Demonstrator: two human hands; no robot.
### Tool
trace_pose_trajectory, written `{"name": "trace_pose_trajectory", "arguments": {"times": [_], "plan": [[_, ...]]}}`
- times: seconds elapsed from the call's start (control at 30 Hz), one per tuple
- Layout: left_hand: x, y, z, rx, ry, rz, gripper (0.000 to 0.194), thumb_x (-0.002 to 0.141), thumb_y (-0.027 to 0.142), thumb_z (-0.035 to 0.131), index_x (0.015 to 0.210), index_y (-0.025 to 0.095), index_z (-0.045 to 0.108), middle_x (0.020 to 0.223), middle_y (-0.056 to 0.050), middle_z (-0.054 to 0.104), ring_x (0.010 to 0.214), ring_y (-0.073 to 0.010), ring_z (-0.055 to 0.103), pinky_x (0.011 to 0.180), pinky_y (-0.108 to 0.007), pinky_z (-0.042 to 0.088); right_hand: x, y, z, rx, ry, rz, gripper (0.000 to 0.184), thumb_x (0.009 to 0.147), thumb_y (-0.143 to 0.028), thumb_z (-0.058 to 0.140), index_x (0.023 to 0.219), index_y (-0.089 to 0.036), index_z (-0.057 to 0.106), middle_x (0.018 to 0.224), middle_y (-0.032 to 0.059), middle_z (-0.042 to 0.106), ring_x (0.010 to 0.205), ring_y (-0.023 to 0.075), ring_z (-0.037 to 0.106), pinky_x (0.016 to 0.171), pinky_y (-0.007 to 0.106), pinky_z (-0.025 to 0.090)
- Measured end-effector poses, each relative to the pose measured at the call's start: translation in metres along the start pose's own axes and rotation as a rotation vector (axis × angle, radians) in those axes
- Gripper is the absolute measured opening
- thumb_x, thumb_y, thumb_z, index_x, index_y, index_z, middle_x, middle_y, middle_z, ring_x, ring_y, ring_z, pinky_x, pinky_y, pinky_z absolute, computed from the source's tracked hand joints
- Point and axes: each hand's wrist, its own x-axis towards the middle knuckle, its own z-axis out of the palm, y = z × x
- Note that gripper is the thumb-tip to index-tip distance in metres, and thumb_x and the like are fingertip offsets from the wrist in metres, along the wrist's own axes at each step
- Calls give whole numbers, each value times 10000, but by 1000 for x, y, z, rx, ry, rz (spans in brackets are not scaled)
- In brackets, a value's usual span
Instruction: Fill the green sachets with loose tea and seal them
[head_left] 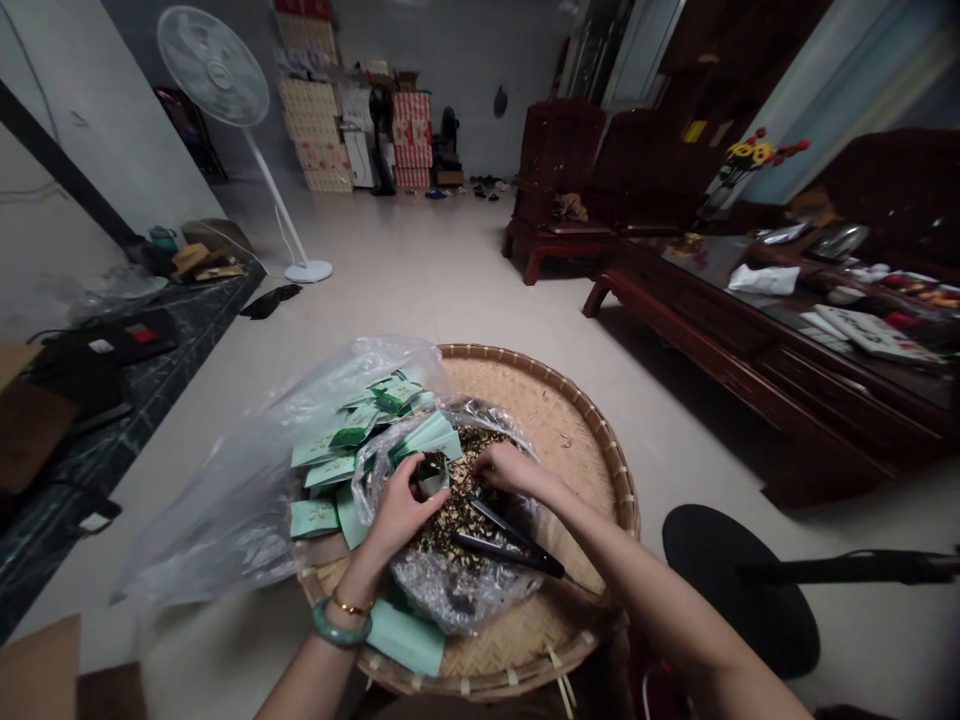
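Note:
My left hand (401,508) grips a small open pouch (433,486), its mouth facing up and dark bits showing inside. My right hand (504,468) has its fingers drawn together down in a loose dried mix (454,530) of dark and pale yellow pieces; the fingertips are partly hidden. That mix lies in a spread clear plastic bag (457,605) on a round woven bamboo tray (517,378). A black hair straightener (514,550), its arms apart, rests on the mix below my right hand. Beside my left hand, a stack of light green pouches (431,432) leans on the bag.
More green pouches (330,470) lie piled on a large clear plastic sheet (225,510) at the tray's left, with one green pouch (405,637) at the near rim. A black round stand base (739,590) is at right. A wooden table (720,350) and a white fan (217,75) stand farther off.

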Motion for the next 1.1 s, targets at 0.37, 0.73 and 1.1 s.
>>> {"name": "trace_pose_trajectory", "arguments": {"times": [0.37, 0.73, 1.1], "plan": [[0, -2, -1, 16, 10, -6, 519, 626, 357, 743, 1073, 150, 578, 1083, -110, 657, 989, -264, 638, 871, -417, 520, 8, 24, 22, -75, 104, 9, 332, 751, -1, 476, 995, -144, 649, 1053, 126, 654, 963, 230, 599, 841, 310, 429], [-3, 12, -3, 16, -69, 40, 475, 654, 278, 737, 1085, 162, 577, 1108, -97, 644, 1023, -253, 624, 882, -399, 510, 32, 12, 30, 35, 28, -77, 328, 643, -180, 763, 948, -134, 653, 968, 76, 643, 844, 200, 582, 727, 261, 428], [-2, 19, -5, 169, -125, 112, 497, 661, 209, 747, 1126, 194, 575, 1143, -90, 621, 1068, -258, 588, 922, -415, 471, 13, 6, 0, 155, 114, 87, 198, 669, -99, 673, 857, -135, 720, 728, 3, 678, 652, 132, 573, 615, 218, 397]]}}
